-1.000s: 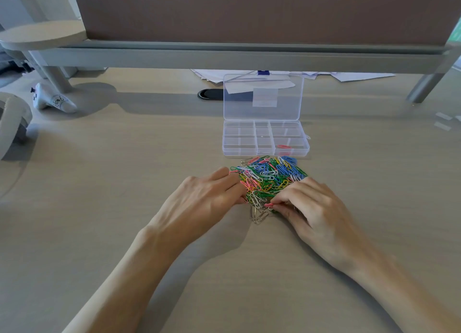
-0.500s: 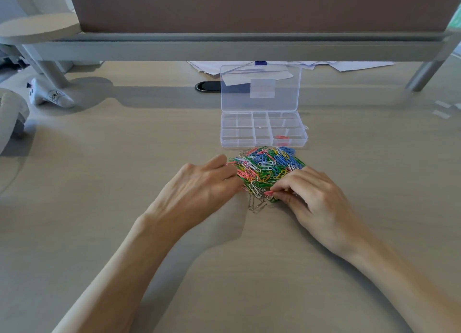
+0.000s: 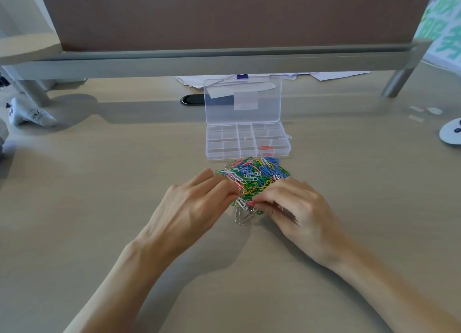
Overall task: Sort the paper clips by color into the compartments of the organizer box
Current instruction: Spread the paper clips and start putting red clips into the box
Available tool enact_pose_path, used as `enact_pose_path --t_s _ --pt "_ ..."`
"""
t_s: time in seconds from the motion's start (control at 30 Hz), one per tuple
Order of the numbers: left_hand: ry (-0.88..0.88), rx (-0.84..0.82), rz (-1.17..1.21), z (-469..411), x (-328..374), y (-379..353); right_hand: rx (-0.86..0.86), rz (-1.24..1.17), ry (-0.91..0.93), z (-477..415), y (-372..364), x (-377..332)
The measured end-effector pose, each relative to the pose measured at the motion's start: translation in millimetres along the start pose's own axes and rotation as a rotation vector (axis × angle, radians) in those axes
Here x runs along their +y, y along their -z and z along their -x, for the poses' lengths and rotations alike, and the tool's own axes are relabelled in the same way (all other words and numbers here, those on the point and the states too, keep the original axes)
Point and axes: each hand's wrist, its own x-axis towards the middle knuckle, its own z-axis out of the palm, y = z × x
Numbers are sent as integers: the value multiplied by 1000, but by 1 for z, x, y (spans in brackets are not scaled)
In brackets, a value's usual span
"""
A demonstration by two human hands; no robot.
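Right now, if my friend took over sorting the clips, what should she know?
Left hand: fingers resting on the left edge of the clip pile.
Right hand: pinching a pink clip at the pile's near edge.
Organizer box: lid open, just behind the pile.
Done: only a red clip or so lies in a front right compartment.
Left: nearly all the pile, every color.

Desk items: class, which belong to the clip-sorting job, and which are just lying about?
Job: paper clip pile; organizer box; red clips in it; left hand; right hand.

Lying about: papers; white device; desk grommet.
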Motion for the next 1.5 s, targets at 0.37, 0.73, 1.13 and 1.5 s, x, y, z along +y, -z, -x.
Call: enact_pose_path --t_s 0.37,0.73,1.13,1.5 --pt "14 69 273 2 9 -13 -15 -26 -36 -2 1 -3" --pt "370 93 13 9 -12 -13 76 268 -283 -61 13 66" --pt "562 52 48 5 -20 -18 48 304 -331 -64 8 79" --pt "494 84 66 -23 -51 -38 -1 287 -477 -47 18 76"
